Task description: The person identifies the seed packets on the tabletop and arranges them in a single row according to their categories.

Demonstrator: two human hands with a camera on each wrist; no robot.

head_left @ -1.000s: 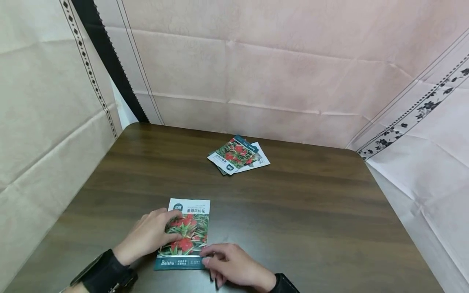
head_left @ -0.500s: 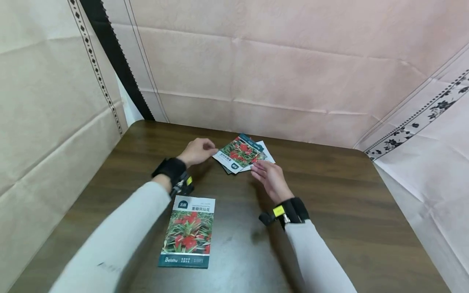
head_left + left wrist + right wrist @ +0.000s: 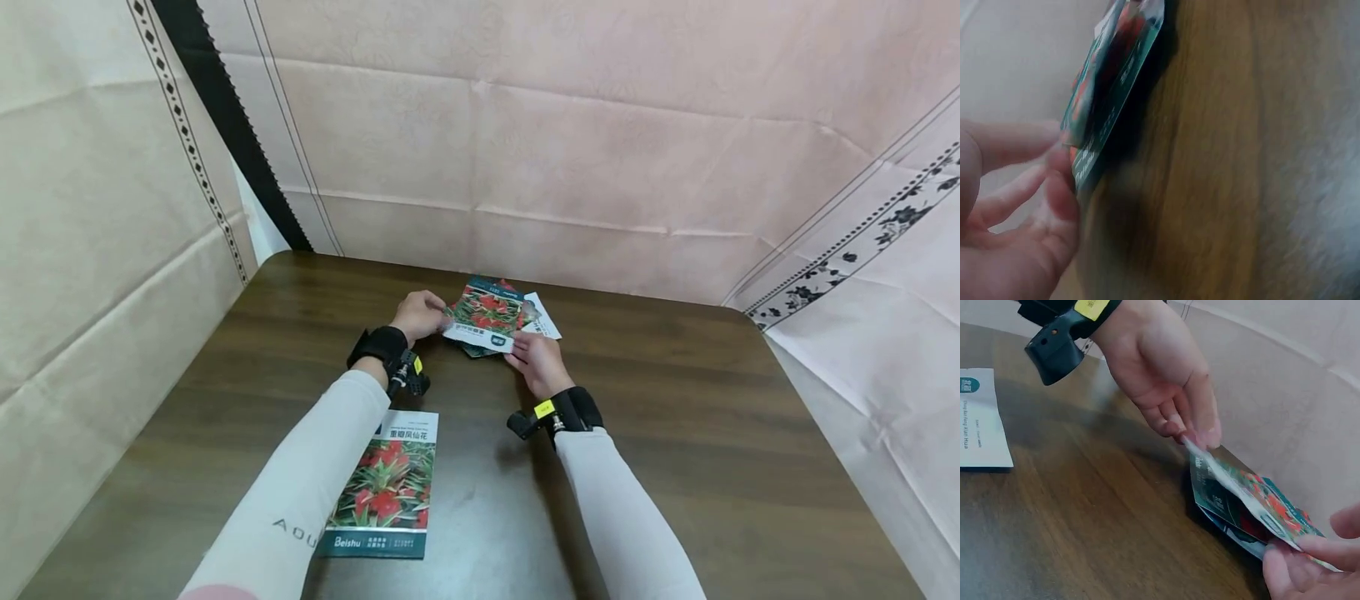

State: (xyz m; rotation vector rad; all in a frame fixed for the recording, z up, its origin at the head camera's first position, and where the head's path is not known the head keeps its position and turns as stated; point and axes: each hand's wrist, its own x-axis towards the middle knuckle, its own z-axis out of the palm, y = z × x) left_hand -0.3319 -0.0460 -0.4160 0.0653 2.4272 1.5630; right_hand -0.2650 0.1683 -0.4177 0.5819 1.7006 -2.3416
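Teal, white and red are printed across the top packet (image 3: pixel 489 307), which is held by both hands at the far middle of the table (image 3: pixel 697 450). Its left edge is pinched by the left hand (image 3: pixel 421 316), its near right corner by the thumb and forefinger of the right hand (image 3: pixel 540 365). As the right-wrist view shows, its near edge is raised and tilted, with a gap above the lower packets (image 3: pixel 545 320), while its far side lies close over them. The step in hand is judged to be the separating of this packet from the pile. For that, a light, even pinch seems best, with only one layer gripped; at the left fingers the edges are blurred and bunched, so whether a second packet is caught cannot be told. Both ends are best raised together, so that the thin packet is not creased and the pile is not dragged. Both arms are stretched forward in white sleeves (image 3: pixel 621 508), the wrists are wrapped in black straps (image 3: pixel 585 407), and the hands are turned inward from left and right. Another packet (image 3: pixel 386 483) is laid flat on the near left, partly covered from view by the left forearm.
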